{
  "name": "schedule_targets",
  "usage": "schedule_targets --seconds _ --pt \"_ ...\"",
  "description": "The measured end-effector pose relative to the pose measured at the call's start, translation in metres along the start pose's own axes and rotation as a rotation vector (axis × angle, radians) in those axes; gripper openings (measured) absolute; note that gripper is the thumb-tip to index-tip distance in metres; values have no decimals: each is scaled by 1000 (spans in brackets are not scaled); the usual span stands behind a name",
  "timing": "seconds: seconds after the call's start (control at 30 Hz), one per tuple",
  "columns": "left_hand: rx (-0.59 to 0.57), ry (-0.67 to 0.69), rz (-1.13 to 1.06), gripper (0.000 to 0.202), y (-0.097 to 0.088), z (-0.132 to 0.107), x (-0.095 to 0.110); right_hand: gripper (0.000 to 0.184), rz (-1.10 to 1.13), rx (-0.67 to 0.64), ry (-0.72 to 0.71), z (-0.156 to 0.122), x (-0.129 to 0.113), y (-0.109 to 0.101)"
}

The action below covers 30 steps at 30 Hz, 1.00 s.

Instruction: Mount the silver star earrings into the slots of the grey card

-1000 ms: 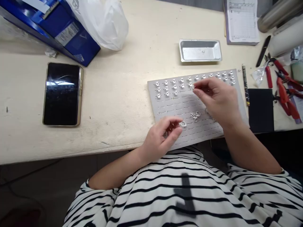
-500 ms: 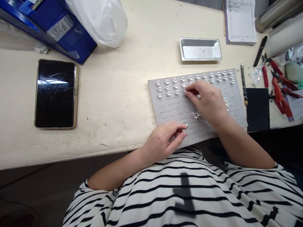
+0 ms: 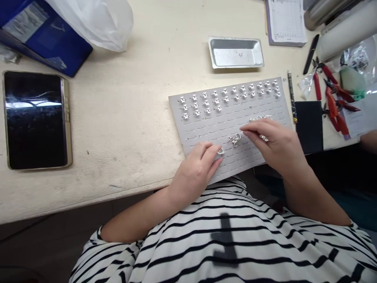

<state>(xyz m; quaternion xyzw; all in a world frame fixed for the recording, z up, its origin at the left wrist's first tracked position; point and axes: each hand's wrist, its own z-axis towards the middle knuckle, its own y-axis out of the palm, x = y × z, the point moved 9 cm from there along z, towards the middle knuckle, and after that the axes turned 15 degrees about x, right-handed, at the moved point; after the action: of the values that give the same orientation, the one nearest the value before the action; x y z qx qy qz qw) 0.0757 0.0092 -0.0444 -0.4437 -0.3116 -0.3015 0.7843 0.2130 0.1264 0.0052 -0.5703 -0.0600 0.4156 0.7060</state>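
Ring (image 3: pixel 221 153) at left fingers (image 3: pixel 210 153), ring pile (image 3: pixel 235 140) beside nearly closed right fingers (image 3: pixel 255 126) (grips unclear)

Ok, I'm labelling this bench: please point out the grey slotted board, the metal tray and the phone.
Grey slotted board (image 3: pixel 228 124): head view, bare middle.
Metal tray (image 3: pixel 228 58): head view, inner floor.
Phone (image 3: pixel 35 125): head view, dark screen.

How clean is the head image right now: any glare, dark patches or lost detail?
Head view: white glare streaks the phone screen; head view: the tabletop is bright, but the area below its front edge falls dark; head view: notepad print is unreadable; head view: clustered silver rings blend together on the gray board.
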Motion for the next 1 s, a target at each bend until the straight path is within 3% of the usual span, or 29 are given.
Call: schedule_targets --seconds 0.2,0.37,0.57,0.77,1.0 --pt "-76 55 288 22 14 6 7 11 -3 -99 -35 -15 1 17" --pt "-61 51 303 17 18 7 7 11 24 -84 11 -11 6 16" --pt "-28 41 285 18 16 4 4 16 117 33 88 18 14 11" --pt "1 64 234 22 13 3 3 18 44 -78 -37 56 13 43" --pt "-9 51 222 24 13 3 1 19 -7 -105 -74 62 15 60"
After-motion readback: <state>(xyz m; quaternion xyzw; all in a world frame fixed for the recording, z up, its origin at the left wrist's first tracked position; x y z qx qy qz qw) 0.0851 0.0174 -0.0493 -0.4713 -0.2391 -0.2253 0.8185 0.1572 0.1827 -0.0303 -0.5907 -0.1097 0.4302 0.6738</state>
